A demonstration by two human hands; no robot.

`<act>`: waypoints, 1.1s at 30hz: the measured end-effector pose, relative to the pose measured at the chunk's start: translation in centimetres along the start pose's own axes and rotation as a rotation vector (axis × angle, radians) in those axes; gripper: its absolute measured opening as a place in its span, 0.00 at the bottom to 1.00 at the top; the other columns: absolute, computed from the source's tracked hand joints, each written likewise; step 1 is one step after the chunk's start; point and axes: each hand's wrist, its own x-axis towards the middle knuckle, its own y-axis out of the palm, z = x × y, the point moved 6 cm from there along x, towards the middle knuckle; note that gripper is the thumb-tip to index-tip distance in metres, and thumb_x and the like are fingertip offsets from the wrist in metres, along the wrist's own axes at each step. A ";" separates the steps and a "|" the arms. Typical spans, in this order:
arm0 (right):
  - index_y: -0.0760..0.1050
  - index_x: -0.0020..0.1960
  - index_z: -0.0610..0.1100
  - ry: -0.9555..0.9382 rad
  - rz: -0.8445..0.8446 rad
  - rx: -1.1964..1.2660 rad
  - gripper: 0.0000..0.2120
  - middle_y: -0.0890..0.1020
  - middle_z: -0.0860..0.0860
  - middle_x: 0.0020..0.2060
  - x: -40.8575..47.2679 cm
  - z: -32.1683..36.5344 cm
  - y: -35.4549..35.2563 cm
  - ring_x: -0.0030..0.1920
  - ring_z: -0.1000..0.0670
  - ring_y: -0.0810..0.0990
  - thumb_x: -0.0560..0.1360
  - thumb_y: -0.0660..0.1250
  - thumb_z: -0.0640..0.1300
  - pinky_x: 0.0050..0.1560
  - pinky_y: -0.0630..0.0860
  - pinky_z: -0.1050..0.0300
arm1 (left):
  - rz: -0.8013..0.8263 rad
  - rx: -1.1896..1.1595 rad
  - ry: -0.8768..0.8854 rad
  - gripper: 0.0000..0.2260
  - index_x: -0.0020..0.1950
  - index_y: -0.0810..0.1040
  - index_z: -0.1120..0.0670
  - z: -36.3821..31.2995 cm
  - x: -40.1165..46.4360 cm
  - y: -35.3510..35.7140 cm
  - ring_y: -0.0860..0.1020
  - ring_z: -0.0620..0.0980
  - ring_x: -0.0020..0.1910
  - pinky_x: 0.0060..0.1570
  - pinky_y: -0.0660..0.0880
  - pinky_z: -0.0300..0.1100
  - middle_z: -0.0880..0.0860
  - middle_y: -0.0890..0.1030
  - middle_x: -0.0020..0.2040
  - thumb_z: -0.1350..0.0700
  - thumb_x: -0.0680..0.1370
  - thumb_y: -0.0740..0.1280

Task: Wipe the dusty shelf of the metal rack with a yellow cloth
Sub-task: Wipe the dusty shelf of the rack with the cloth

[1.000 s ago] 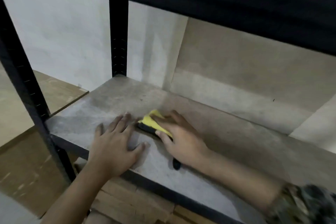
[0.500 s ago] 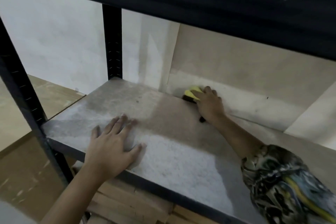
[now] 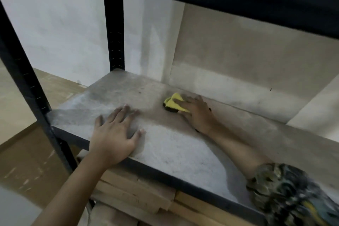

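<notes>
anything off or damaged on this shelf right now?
Nothing damaged or askew. The shelf carries a patchy pale dust film near the front edge, browner around the yellow cloth under the right hand. The left hand rests flat on the front. Nothing spilled.

Right hand [image 3: 199, 113] pressing yellow cloth [image 3: 173, 103] on dusty shelf [image 3: 174, 145], left hand [image 3: 114, 136] flat

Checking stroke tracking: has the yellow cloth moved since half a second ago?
Yes. The yellow cloth, under the right hand, came forward off the back panel toward the shelf's front edge.
</notes>
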 end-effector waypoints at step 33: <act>0.61 0.70 0.60 0.308 -0.008 0.064 0.24 0.65 0.48 0.68 -12.1 -3.2 -2.5 0.65 0.40 0.66 0.75 0.57 0.57 0.65 0.67 0.46 | 0.053 -0.176 0.188 0.35 0.75 0.48 0.39 -8.8 0.0 0.1 0.42 0.40 0.74 0.71 0.36 0.56 0.41 0.45 0.77 0.31 0.68 0.35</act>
